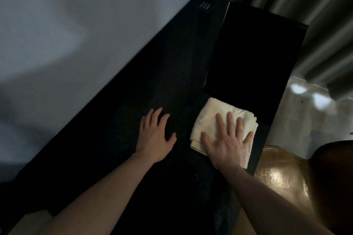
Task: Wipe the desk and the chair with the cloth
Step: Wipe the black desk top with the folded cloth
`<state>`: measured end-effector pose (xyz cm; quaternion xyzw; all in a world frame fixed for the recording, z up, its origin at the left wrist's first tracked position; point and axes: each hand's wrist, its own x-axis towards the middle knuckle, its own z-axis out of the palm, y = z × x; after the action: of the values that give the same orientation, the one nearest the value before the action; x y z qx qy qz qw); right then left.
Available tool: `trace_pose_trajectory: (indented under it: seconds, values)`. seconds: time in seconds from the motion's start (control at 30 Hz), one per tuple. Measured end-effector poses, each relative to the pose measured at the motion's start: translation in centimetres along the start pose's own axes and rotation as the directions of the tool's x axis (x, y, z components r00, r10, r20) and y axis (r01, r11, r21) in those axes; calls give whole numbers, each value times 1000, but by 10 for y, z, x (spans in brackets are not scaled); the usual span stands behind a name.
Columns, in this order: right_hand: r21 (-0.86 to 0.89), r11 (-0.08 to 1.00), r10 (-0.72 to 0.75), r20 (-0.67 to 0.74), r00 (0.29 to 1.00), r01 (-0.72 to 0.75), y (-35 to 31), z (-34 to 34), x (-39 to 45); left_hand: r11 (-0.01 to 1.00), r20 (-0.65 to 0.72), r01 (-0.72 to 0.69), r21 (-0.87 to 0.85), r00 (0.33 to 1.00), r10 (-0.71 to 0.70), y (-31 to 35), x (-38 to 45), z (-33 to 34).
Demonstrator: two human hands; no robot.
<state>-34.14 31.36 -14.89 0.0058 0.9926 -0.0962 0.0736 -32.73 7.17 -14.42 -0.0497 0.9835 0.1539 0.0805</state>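
A folded cream cloth lies on the black desk, close to the desk's right edge. My right hand presses flat on the cloth with its fingers spread and straight. My left hand rests palm down on the bare desk top a little to the left of the cloth, fingers spread. A brown chair with a shiny seat stands at the lower right, beside the desk's edge.
A grey wall runs along the desk's far side. A small socket panel sits in the desk's far corner. Beyond the cloth lies a darker recessed rectangle. Grey curtains hang at the upper right above a pale floor.
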Motion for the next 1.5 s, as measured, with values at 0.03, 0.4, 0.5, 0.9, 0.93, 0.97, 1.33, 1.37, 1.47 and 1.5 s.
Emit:
trace_pose_trajectory:
  seconds: [0.03,0.4,0.5,0.9,0.93,0.97,1.33,1.37,1.47,1.5]
  values:
    - [3,1000,8,0,1000,-8,1,-1,5,1000,11,-10,14,1000,9,4,11,-2]
    - [64,996,72,-33,997,-69,20,-15,69,998,58,-14,69,998,10,57,134,-16]
    - [62,993,100,-55,993,-97,29,-18,93,998,38,-37,56,999,34,68,162,-19]
    - [49,989,142,-89,986,-138,74,-42,219,999,-20,13,41,1000,-13,90,258,-4]
    - [44,989,148,-94,985,-144,78,-45,233,999,-51,8,48,999,-5,89,258,-1]
    - [39,988,152,-99,983,-149,82,-48,247,999,-80,2,49,997,2,88,258,2]
    - [54,986,161,-103,981,-156,109,-69,371,1000,-142,-8,25,990,12,80,264,11]
    - [55,986,162,-107,981,-157,111,-70,381,1000,-138,-3,29,990,7,80,264,11]
    - [43,987,158,-107,982,-154,120,-76,413,999,-139,3,35,990,2,79,264,12]
    - [40,987,157,-105,982,-154,123,-78,425,1000,-146,5,26,989,-1,79,265,12]
